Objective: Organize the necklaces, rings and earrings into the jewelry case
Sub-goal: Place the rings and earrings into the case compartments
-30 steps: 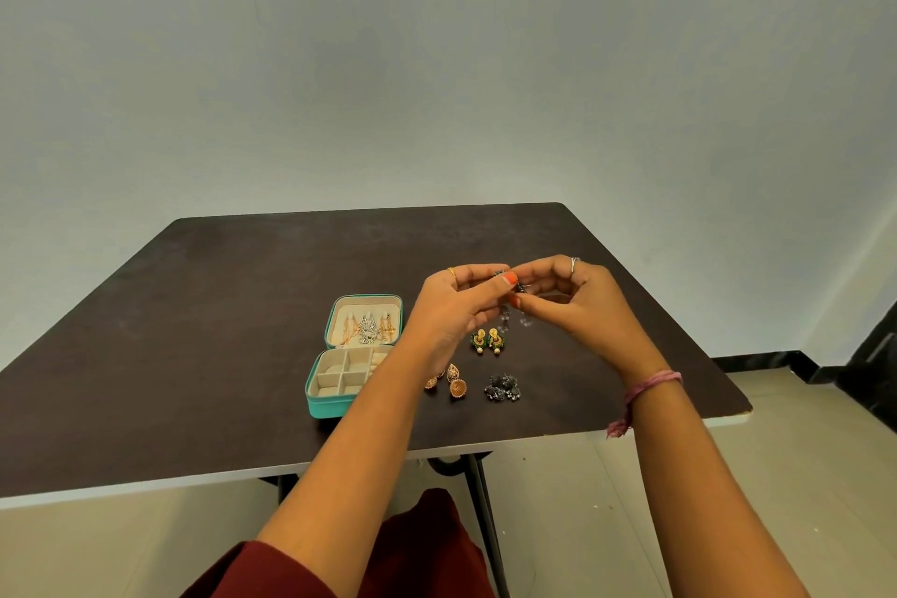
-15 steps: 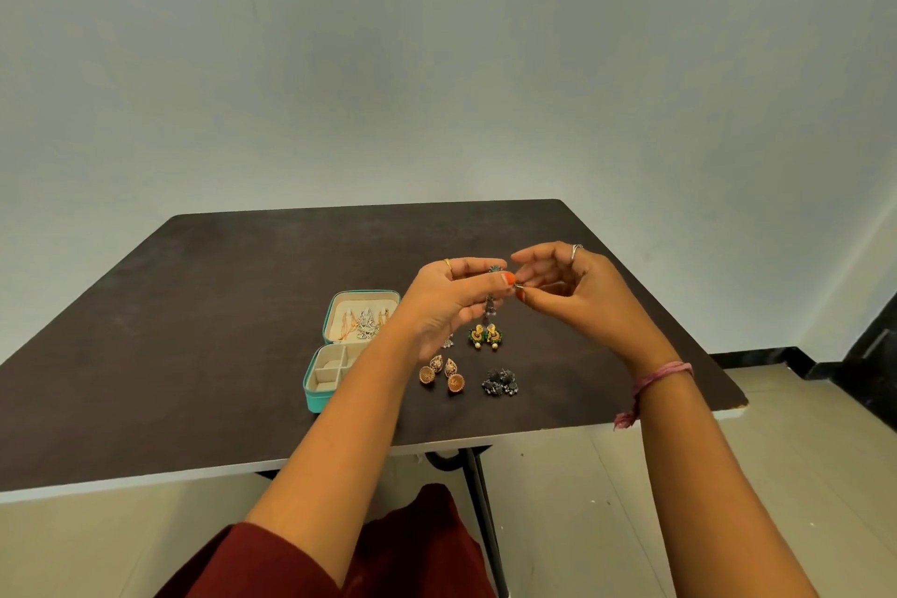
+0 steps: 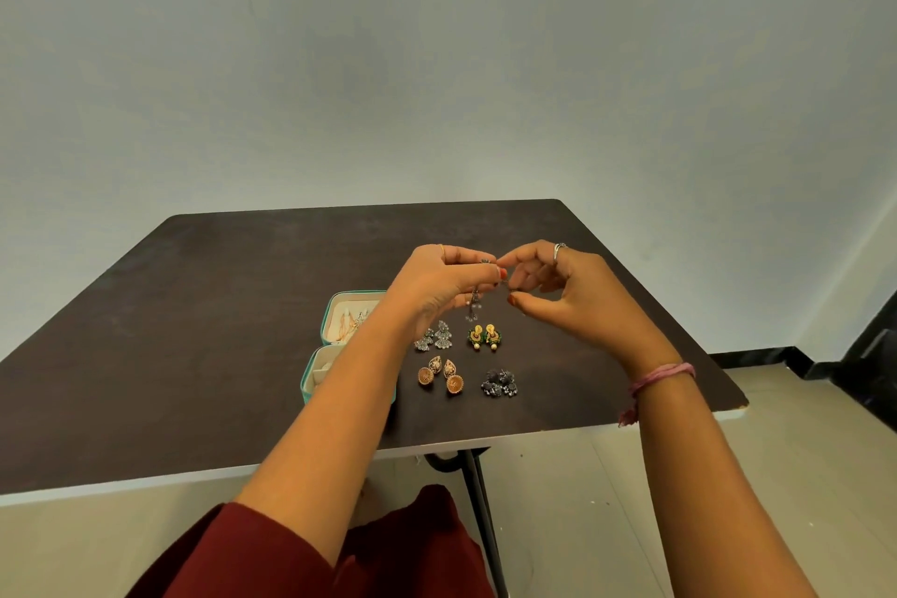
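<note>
My left hand [image 3: 439,284] pinches a dark silver drop earring [image 3: 473,306] that dangles above the table. My right hand [image 3: 570,291] is close beside it, fingers curled, pinching something tiny at the earring's top. The open teal jewelry case [image 3: 335,335] lies behind my left forearm, which hides most of its compartments; jewelry shows in its lid. On the table lie pairs of earrings: silver fan-shaped [image 3: 435,337], green and gold [image 3: 484,337], rose-gold [image 3: 440,375], dark beaded [image 3: 500,383].
The dark brown table [image 3: 194,306] ends at a white front edge near my lap and a right edge near my right wrist. A pale wall stands behind it. Tiled floor and a black table leg [image 3: 478,490] lie below.
Both hands rose slightly and drew apart a little, so the drop earring now hangs free in view. My left arm moved over the case, uncovering the silver fan earrings.
</note>
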### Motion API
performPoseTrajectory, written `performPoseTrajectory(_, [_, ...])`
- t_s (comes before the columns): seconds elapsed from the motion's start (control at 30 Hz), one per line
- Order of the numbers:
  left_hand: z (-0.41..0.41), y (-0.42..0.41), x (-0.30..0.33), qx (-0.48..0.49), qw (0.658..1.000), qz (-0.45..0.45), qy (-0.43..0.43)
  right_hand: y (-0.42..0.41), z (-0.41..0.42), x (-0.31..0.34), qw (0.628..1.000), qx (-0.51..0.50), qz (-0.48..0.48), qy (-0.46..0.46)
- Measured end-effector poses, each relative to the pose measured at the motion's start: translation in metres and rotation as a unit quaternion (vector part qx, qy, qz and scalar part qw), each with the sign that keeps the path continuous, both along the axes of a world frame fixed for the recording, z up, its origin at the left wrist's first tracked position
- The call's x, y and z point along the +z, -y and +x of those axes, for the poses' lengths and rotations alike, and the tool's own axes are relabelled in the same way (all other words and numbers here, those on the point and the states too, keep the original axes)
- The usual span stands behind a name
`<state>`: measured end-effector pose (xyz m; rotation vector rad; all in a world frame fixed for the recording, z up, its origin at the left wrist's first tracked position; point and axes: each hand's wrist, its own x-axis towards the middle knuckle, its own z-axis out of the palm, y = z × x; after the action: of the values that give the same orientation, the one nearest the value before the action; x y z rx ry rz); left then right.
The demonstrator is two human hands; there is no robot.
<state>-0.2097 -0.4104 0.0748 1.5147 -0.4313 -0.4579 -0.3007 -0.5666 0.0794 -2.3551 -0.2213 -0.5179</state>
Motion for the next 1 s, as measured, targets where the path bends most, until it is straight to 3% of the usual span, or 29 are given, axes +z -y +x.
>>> performPoseTrajectory(0.17, [-0.001, 0.009, -0.01, 0.056, 0.997, -0.057, 0.01, 0.003, -0.001, -0.004, 0.998, 0.006, 0.064, -0.027])
performPoseTrajectory(0.33, [-0.003, 0.013, -0.014, 0.08, 0.992, -0.07, 0.06, 0.017, 0.003, -0.009, 0.989, -0.066, 0.126, 0.035])
performPoseTrajectory(0.57, [-0.006, 0.017, -0.014, 0.073, 0.99, -0.072, 0.098, 0.012, 0.006, -0.012, 0.983, -0.001, 0.183, -0.007])
performPoseTrajectory(0.83, [-0.003, 0.014, -0.019, 0.052, 0.993, -0.068, 0.082, 0.009, 0.008, -0.015, 0.983, 0.004, 0.181, -0.008])
performPoseTrajectory(1.0, [-0.006, 0.015, -0.017, -0.003, 0.993, -0.114, 0.011, 0.015, 0.008, -0.017, 0.981, -0.023, 0.194, 0.005])
